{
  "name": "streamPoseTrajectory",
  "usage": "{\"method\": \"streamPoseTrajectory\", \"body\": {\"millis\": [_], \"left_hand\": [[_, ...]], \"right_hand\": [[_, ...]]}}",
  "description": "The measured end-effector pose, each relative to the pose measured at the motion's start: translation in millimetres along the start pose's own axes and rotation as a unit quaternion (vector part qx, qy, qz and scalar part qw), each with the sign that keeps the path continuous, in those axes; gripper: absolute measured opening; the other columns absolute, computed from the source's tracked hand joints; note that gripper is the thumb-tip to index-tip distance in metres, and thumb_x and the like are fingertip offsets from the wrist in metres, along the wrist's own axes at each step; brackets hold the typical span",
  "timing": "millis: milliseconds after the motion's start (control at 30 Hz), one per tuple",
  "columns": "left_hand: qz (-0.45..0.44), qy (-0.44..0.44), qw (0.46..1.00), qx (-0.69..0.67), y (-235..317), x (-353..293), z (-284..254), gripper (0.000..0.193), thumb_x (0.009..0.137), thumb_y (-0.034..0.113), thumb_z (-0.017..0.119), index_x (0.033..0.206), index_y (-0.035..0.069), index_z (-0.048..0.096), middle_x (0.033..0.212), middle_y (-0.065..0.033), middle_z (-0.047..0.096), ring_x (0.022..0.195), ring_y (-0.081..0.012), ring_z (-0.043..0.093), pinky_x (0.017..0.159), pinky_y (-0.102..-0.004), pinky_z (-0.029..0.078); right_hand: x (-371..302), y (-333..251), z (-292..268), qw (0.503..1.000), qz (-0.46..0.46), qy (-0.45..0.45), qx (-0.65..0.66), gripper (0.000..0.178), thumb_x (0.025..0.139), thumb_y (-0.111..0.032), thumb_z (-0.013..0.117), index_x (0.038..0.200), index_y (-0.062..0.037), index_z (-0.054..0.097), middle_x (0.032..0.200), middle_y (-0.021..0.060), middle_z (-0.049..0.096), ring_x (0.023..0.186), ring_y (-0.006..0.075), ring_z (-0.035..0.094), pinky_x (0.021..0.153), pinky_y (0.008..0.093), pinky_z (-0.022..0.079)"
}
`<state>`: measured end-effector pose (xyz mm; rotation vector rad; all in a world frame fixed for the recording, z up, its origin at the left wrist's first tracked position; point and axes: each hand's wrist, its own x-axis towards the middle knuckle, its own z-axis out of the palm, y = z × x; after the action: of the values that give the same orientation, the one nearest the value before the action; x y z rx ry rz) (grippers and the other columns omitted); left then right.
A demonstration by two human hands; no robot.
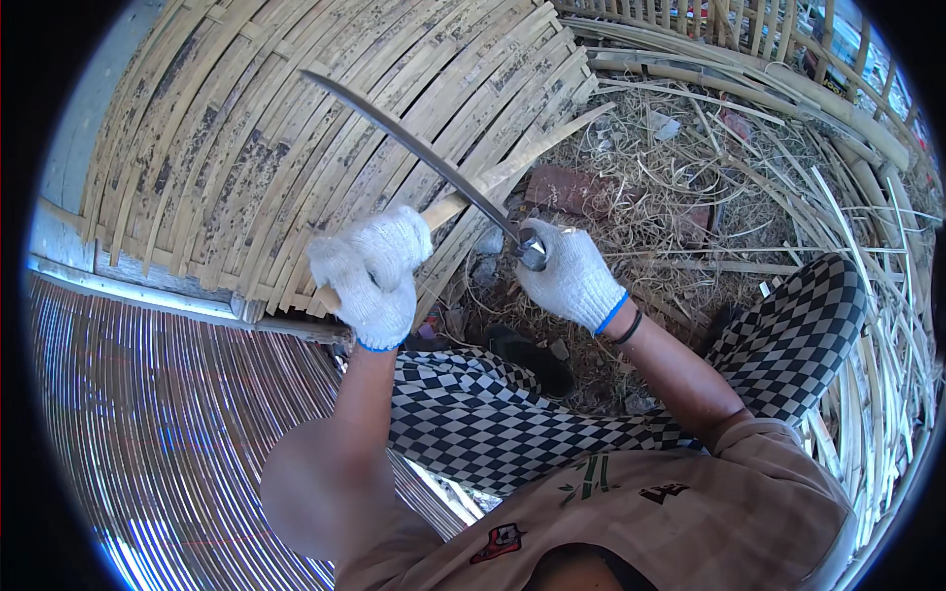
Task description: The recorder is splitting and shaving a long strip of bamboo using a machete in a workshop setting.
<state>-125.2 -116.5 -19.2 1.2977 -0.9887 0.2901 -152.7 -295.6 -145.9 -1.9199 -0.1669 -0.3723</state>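
Note:
My left hand (372,271), in a white knit work glove, is closed round a pale bamboo strip (537,150). One short end of the strip pokes out below the fist; the longer part runs up and to the right. In my gloved right hand (570,274) is the handle of a machete (399,135) with a long, dark, slightly curved blade. The blade points to the upper left and crosses the strip just beyond my left hand. Whether its edge touches or bites into the strip, I cannot tell.
A woven bamboo panel (246,148) spreads across the upper left. Bamboo shavings (670,148) and a reddish brick (572,189) lie on the ground ahead. Split strips (867,394) pile up at the right. A slatted surface (177,394) fills the lower left.

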Motion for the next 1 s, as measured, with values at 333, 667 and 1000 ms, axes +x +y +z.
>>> {"method": "streamPoseTrajectory", "body": {"millis": [333,667,1000], "left_hand": [[-0.002,0.043,0.995,0.087,-21.0,-25.7,-33.6,0.059,0.104,0.044,0.049,0.057,0.009,0.041,0.054,-0.0047,0.045,0.048,-0.0217,0.042,0.051,-0.0394,0.037],[0.002,-0.020,0.999,0.034,-14.2,-5.3,-5.8,0.062,0.105,0.039,0.049,0.052,0.007,0.040,0.048,-0.0043,0.039,0.046,-0.0224,0.039,0.050,-0.0376,0.036],[-0.068,0.011,0.983,0.171,-3.4,-14.4,-9.5,0.060,0.106,0.038,0.046,0.055,0.005,0.047,0.052,-0.0033,0.045,0.048,-0.0205,0.043,0.051,-0.0357,0.039]], "right_hand": [[5.7,-10.2,-4.2,0.996,0.050,-0.077,-0.012,0.032,0.078,-0.014,0.063,0.106,0.0019,0.066,0.073,0.0251,0.065,0.076,0.0420,0.069,0.067,0.0439,0.054],[12.2,22.6,-0.5,0.995,0.091,-0.033,0.033,0.019,0.080,-0.012,0.060,0.093,0.0013,0.062,0.069,0.0229,0.065,0.072,0.0367,0.071,0.066,0.0428,0.055],[11.1,23.4,-5.4,0.996,0.061,-0.053,0.039,0.027,0.078,-0.012,0.062,0.100,0.0035,0.064,0.070,0.0201,0.068,0.072,0.0319,0.073,0.066,0.0405,0.055]]}}
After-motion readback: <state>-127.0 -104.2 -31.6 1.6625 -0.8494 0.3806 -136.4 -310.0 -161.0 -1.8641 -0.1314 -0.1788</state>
